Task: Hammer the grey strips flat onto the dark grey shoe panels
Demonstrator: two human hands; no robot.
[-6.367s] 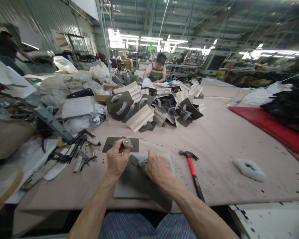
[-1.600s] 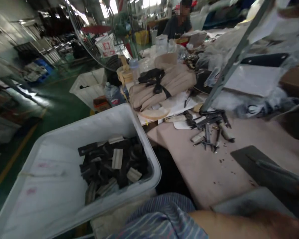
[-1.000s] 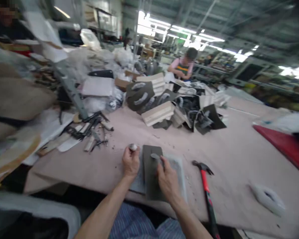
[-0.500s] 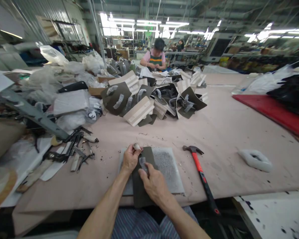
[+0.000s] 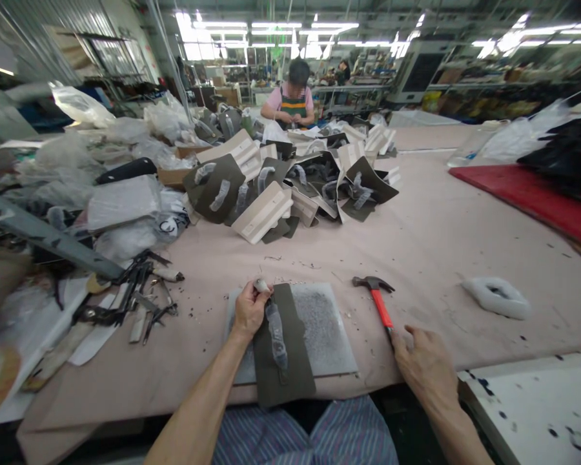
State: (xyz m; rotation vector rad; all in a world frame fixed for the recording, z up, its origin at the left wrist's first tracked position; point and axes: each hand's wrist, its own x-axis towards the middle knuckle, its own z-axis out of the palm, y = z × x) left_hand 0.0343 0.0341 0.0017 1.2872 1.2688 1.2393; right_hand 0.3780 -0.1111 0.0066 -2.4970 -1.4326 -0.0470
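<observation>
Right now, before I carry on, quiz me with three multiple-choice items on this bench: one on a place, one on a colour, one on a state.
1. Where does the hammer lie?
A. Right of the grey mat
B. On the red board
C. Among the tools at far left

2. What colour is the hammer's handle?
A. Blue
B. Red
C. Yellow

3. What is the right hand doing?
A. Pressing the dark panel
B. Lifting the hammer high
C. Closing on the hammer's handle end, hammer on the table

Key: 1 A, it rests on the table just right of the mat. 2 B, the shaft is red. 3 C, the fingers meet the handle while the head lies on the table; the left hand pins a small punch at the panel's top.
</observation>
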